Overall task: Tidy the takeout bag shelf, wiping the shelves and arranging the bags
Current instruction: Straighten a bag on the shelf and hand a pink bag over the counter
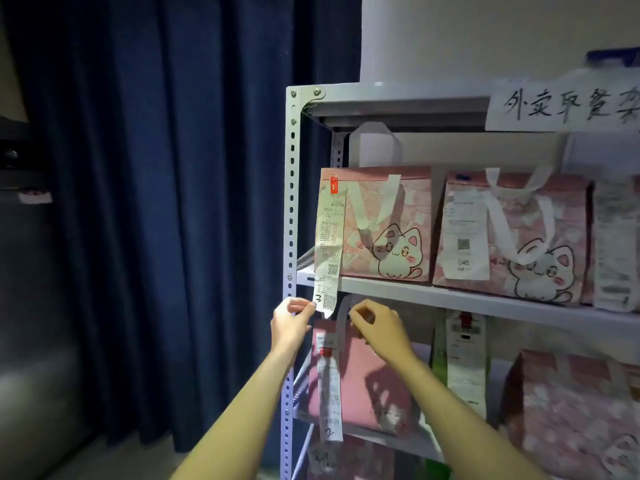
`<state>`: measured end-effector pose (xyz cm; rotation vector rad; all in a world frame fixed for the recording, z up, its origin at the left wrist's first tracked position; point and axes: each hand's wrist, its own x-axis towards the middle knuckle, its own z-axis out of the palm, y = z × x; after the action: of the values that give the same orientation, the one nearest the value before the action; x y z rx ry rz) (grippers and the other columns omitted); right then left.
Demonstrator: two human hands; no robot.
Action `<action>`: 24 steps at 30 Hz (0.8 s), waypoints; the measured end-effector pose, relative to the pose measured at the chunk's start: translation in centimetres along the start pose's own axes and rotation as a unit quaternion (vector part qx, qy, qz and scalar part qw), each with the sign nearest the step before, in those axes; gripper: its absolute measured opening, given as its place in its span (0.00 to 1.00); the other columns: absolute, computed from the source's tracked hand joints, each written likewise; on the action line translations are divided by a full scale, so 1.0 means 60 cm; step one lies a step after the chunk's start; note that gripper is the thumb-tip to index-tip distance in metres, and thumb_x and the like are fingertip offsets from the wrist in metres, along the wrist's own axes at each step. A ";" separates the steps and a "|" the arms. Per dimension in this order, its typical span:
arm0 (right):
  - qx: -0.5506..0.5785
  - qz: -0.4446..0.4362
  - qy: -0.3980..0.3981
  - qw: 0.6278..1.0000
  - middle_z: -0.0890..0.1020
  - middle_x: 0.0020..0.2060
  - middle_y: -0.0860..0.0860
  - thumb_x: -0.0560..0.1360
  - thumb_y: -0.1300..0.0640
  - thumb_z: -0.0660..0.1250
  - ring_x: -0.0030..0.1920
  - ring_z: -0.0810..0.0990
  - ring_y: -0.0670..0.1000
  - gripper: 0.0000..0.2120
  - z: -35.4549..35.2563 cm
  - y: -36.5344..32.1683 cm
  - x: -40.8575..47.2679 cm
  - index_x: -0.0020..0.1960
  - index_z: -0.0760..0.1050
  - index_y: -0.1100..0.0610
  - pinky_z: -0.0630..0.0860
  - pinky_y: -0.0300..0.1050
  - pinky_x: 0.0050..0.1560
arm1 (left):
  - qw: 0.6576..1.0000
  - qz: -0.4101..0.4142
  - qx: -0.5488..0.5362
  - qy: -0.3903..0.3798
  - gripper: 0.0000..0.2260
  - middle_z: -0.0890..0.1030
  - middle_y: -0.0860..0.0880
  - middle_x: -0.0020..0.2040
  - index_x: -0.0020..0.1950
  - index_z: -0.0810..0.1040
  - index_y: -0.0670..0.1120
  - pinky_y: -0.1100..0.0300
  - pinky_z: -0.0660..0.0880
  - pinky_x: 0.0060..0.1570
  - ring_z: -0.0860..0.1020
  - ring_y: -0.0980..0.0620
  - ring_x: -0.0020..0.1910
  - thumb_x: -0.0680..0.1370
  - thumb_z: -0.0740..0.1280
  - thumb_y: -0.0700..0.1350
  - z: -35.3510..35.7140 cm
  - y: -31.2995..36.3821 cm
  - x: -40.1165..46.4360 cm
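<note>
Hanging past the front lip of the upper shelf (450,299), long receipt (329,251) from the pink cat bag (384,223) at the shelf's left end, just beside the grey upright post (290,202). Open room left of the post, before the dark blue curtain (156,202). Left hand (291,320) raised, thumb and forefinger pinching the receipt's bottom corner. Right hand (377,327) raised below the lip, fingers curled; whether holding anything, cannot tell.

One head-worn camera looks forward, close, at the shelf rack (291,202) from its left end.
</note>
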<state>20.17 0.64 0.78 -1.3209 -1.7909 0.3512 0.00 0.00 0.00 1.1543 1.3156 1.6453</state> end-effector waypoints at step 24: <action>0.128 -0.002 -0.040 0.991 0.86 0.37 0.46 0.79 0.53 0.69 0.33 0.84 0.47 0.06 0.019 -0.018 -0.036 0.44 0.81 0.46 0.78 0.36 0.32 | 0.994 -0.023 -0.069 -0.086 0.20 0.88 0.43 0.46 0.60 0.75 0.45 0.53 0.84 0.53 0.87 0.47 0.50 0.73 0.80 0.41 -0.047 -0.020 -0.043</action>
<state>18.76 -1.42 -0.20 -1.1361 -1.7469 0.6180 -1.76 -3.04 -1.92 1.1462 1.0956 1.5410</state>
